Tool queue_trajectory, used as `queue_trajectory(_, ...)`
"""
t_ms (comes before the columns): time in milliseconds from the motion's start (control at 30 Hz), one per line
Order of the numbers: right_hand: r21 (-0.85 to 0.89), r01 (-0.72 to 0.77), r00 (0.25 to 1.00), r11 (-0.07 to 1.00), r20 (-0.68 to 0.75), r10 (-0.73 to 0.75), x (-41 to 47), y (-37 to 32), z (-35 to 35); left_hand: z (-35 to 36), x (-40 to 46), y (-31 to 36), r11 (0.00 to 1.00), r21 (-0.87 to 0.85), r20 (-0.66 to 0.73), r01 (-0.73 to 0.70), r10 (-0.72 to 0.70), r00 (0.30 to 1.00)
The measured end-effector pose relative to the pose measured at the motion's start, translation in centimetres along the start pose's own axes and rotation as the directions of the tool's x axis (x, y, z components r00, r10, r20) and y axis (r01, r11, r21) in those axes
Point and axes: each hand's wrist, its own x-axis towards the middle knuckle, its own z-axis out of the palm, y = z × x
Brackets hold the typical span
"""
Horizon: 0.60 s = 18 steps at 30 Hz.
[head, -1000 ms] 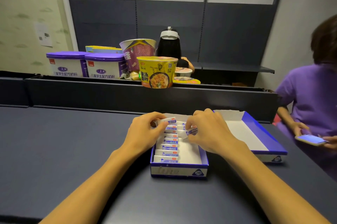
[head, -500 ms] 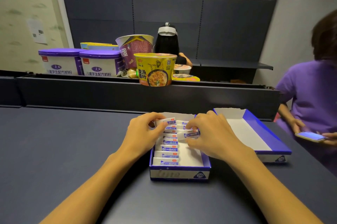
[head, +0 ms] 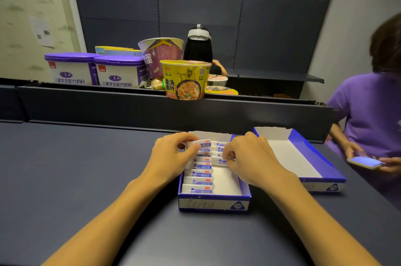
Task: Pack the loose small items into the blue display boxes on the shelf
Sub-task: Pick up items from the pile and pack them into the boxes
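Near blue display box (head: pixel 213 203) sits on the dark table (head: pixel 76 168), straight ahead of you. Its left column holds a full row of small white-and-blue packets (head: pixel 200 181), overlapping like tiles from the front wall to the back. The right column has only a few packets at the back; the front half of that column shows bare white floor. Judged progress: a little over half of this box is filled.

Second blue display box (head: pixel 314 153) stands just beside the first, to its right, and looks empty, so most of the task is left.

Your left hand (head: pixel 171 155) pinches one packet at the back of the left column, thumb on its face. Your right hand (head: pixel 249 157) pinches another packet (head: pixel 221 162) at the front end of the short right row, fingers curled round it.

Packets: flat, rectangular, light, uniform print, lying slightly tilted against each other. No loose packets are visible on the table.
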Motion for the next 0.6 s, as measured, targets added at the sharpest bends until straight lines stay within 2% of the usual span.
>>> queue_trajectory(267,-0.101,0.031,0.999,0.994,0.037,-0.027,0.57,-0.10,0.38,-0.01,0.10,0.08,0.999,-0.024,0.053,0.035,-0.033,0.998)
queue_trajectory(433,-0.083,0.035,0.999,0.996,0.034,-0.032,0.84,-0.18,0.36,0.04,0.13,0.15,0.999,-0.010,0.053,0.045,-0.045,0.998)
queue_trajectory(600,-0.048,0.053,0.998,0.997,-0.037,-0.055,0.00,-0.02,0.56,-0.20,0.20,0.29,0.999,0.046,0.086,0.011,-0.015,0.996)
